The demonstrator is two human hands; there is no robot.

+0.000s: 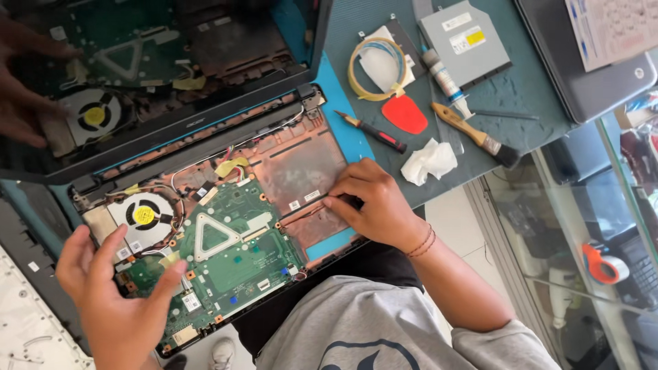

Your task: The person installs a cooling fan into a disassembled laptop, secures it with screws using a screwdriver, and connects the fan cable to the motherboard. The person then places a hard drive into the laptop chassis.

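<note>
An opened laptop base [295, 168] lies before me, with its green motherboard [236, 257] and round fan [145, 216] bare. My left hand [103, 301] grips the base's near left corner, thumb resting on the board's edge next to the fan. My right hand [377, 205] rests on the base's right side, where the fingertips pinch a thin black strip [322, 205] lying across the copper-coloured shell. The glossy screen lid [205, 103] stands open behind and mirrors the board, the fan and a hand.
On the teal mat to the right lie a small screwdriver [373, 131], red pick [404, 114], brush [476, 136], crumpled tissue [428, 161], tape loop [373, 68], tube [445, 79] and optical drive [465, 40]. A closed laptop [589, 82] sits far right. A keyboard panel [27, 322] lies lower left.
</note>
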